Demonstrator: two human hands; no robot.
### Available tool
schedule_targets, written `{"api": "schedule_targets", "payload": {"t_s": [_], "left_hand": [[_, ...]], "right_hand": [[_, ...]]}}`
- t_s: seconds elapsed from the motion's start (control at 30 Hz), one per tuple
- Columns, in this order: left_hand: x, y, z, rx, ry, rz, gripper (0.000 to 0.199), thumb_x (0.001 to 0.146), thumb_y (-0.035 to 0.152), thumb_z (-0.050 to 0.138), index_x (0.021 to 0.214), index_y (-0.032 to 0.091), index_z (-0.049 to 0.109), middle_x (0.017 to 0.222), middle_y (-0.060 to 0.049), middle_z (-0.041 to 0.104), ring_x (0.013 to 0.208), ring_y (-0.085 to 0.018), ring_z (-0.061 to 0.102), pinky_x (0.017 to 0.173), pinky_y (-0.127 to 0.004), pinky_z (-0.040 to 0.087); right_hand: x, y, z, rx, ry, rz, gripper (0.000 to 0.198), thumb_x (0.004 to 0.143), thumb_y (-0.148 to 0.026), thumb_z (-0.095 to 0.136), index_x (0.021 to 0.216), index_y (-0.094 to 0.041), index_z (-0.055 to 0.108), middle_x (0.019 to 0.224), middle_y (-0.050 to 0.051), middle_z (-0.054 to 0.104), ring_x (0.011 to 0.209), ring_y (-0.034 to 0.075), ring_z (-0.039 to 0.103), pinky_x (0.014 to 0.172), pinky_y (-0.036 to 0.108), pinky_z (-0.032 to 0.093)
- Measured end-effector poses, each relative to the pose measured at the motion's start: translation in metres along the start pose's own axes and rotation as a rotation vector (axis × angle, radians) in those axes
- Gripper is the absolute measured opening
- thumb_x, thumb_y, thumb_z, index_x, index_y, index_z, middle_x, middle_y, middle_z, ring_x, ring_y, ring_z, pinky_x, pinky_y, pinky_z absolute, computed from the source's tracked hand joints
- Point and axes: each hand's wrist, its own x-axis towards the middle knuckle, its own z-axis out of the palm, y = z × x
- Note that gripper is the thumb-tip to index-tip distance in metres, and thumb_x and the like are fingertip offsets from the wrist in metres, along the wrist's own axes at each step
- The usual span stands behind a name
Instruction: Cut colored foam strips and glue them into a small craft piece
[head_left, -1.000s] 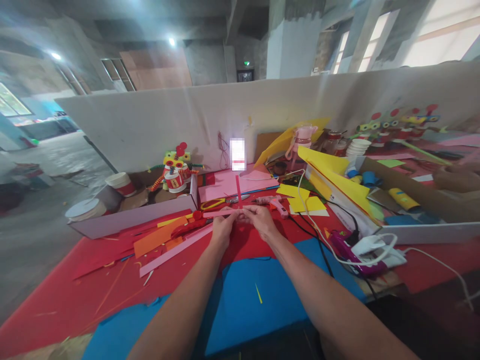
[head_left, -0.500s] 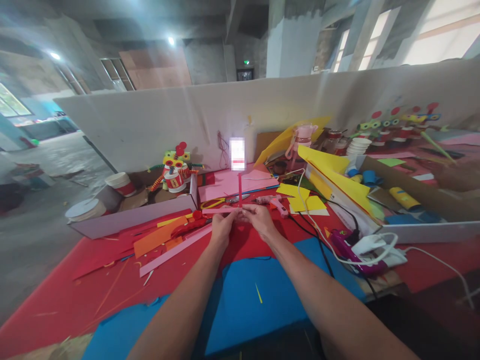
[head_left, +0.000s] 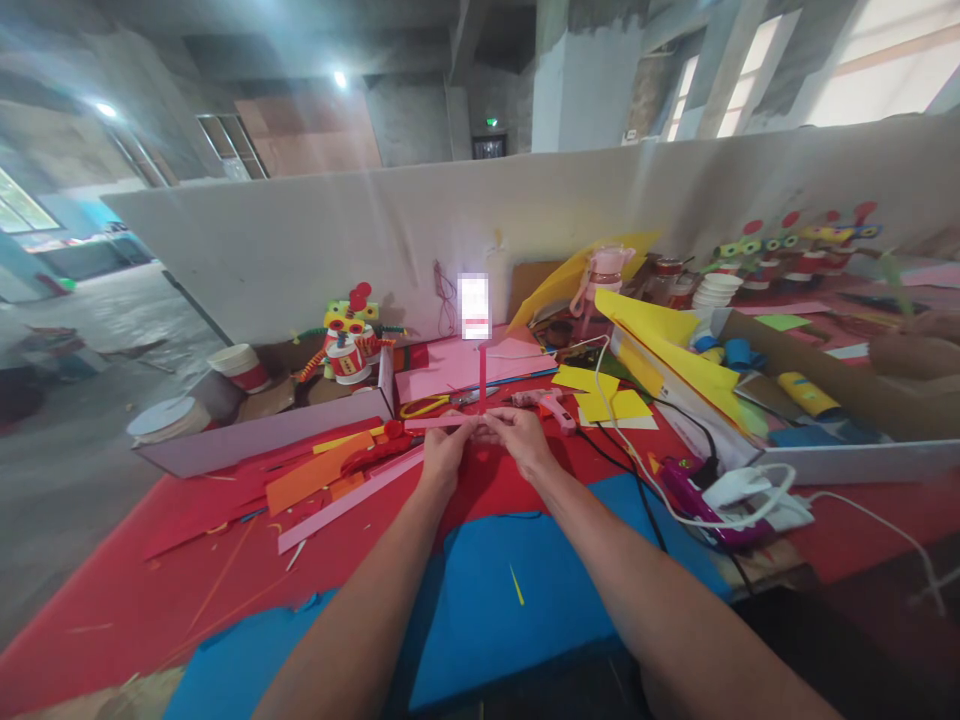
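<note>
My left hand (head_left: 445,452) and my right hand (head_left: 523,442) meet fingertip to fingertip above the red table covering. Both are closed in a pinch where two paper strips come together. A pink paper strip (head_left: 431,423) runs out to the left from the fingers. Upright from the same spot rises a narrow red paper strip (head_left: 482,378). The fingers hide the join, so I cannot tell how the strips are fixed. Just beyond the hands lie yellow-handled scissors (head_left: 426,406). To the right of my right hand is a pink hot glue gun (head_left: 553,408).
Blue paper (head_left: 525,600) covers the near edge. Paper scraps (head_left: 319,483) lie left. A box (head_left: 277,432) holds a paper-cup figure (head_left: 349,350); another box (head_left: 855,460) stands right. Cords lead to a purple power strip (head_left: 694,500). A white panel (head_left: 315,240) closes the back.
My hands keep almost the same pose and place, still pinching the strips. At the far right, a green stick has shifted and blurred, and a blurred brown shape has appeared above the box.
</note>
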Motion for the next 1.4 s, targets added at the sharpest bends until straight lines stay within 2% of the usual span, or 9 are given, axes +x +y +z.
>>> {"api": "schedule_targets", "payload": {"t_s": [0.17,0.4,0.53,0.7,0.83,0.97,1.2,1.4], "left_hand": [[0.001,0.001,0.000,-0.086,0.000,-0.083,0.029,0.059,0.037,0.081,0.065,0.014,0.063,0.055,0.000,0.059,0.048,-0.009,0.050,0.049,-0.023,0.040],[0.002,-0.003,0.000,-0.025,0.004,-0.059,0.032,0.057,0.036,0.083,0.073,0.013,0.068,0.065,-0.004,0.067,0.054,-0.012,0.057,0.054,-0.024,0.044],[0.002,-0.001,-0.002,0.012,0.023,-0.062,0.031,0.057,0.035,0.083,0.071,0.012,0.069,0.065,-0.004,0.068,0.057,-0.012,0.059,0.056,-0.024,0.045],[0.002,0.004,-0.001,0.081,-0.019,-0.063,0.028,0.058,0.034,0.081,0.070,0.012,0.069,0.062,-0.003,0.067,0.054,-0.011,0.056,0.054,-0.022,0.042],[0.001,0.003,-0.001,0.045,-0.033,-0.066,0.028,0.057,0.034,0.082,0.067,0.013,0.068,0.061,-0.002,0.065,0.053,-0.010,0.055,0.054,-0.022,0.041],[0.001,0.002,0.000,0.002,-0.039,-0.075,0.030,0.058,0.036,0.082,0.072,0.013,0.069,0.063,-0.002,0.065,0.053,-0.008,0.053,0.054,-0.021,0.041],[0.001,0.003,0.000,-0.024,-0.018,-0.084,0.027,0.057,0.033,0.082,0.067,0.013,0.067,0.059,-0.001,0.062,0.051,-0.008,0.051,0.052,-0.021,0.039],[0.002,0.004,-0.002,0.049,-0.041,-0.068,0.025,0.057,0.033,0.082,0.067,0.014,0.069,0.061,-0.001,0.064,0.053,-0.008,0.052,0.055,-0.022,0.040]], "right_hand": [[0.002,0.000,0.000,-0.007,0.036,0.005,0.037,0.056,-0.044,0.082,0.074,-0.015,0.067,0.067,0.005,0.072,0.065,0.024,0.072,0.073,0.042,0.062],[0.000,0.000,0.001,0.028,0.047,0.001,0.038,0.055,-0.041,0.084,0.076,-0.018,0.062,0.069,0.003,0.072,0.069,0.025,0.073,0.072,0.041,0.062],[0.000,-0.002,-0.001,-0.008,0.020,0.015,0.040,0.053,-0.043,0.084,0.075,-0.017,0.064,0.065,0.002,0.070,0.065,0.022,0.071,0.071,0.038,0.061],[0.001,-0.010,-0.007,-0.046,-0.015,0.025,0.036,0.056,-0.045,0.081,0.071,-0.016,0.066,0.063,0.000,0.067,0.065,0.017,0.067,0.070,0.034,0.060],[0.000,-0.012,-0.007,-0.018,-0.065,0.037,0.034,0.054,-0.039,0.084,0.068,-0.017,0.063,0.064,-0.001,0.066,0.066,0.017,0.068,0.071,0.035,0.060],[0.000,-0.008,-0.004,0.016,-0.019,0.010,0.036,0.053,-0.038,0.085,0.068,-0.017,0.059,0.064,-0.002,0.066,0.063,0.017,0.069,0.070,0.034,0.060],[0.002,-0.004,-0.005,0.048,-0.051,0.022,0.035,0.056,-0.035,0.084,0.073,-0.017,0.060,0.066,0.000,0.068,0.065,0.018,0.070,0.072,0.037,0.060],[0.007,-0.001,-0.014,0.163,-0.086,0.123,0.027,0.065,-0.032,0.081,0.070,-0.019,0.058,0.062,-0.001,0.067,0.067,0.017,0.069,0.076,0.038,0.060]]}}
